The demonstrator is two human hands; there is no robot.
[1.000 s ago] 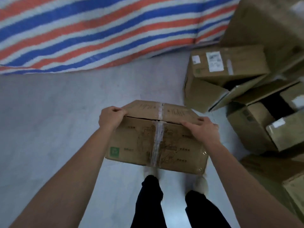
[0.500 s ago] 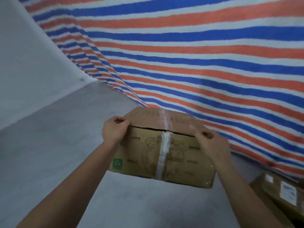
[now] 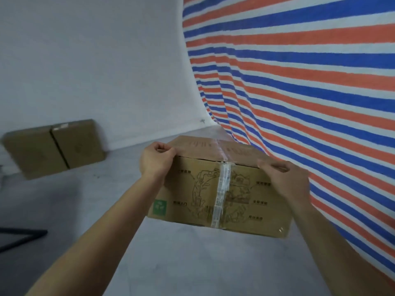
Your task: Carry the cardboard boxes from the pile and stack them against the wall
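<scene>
Box (image 3: 220,189) gripped at both upper corners by left hand (image 3: 156,160) and right hand (image 3: 285,180); wall boxes (image 3: 53,147) lie far left, nearer the left hand.

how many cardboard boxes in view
3. One taped brown cardboard box held between the left hand and right hand; two brown cardboard boxes side by side against the white wall, far left. More may be off-frame.
</scene>
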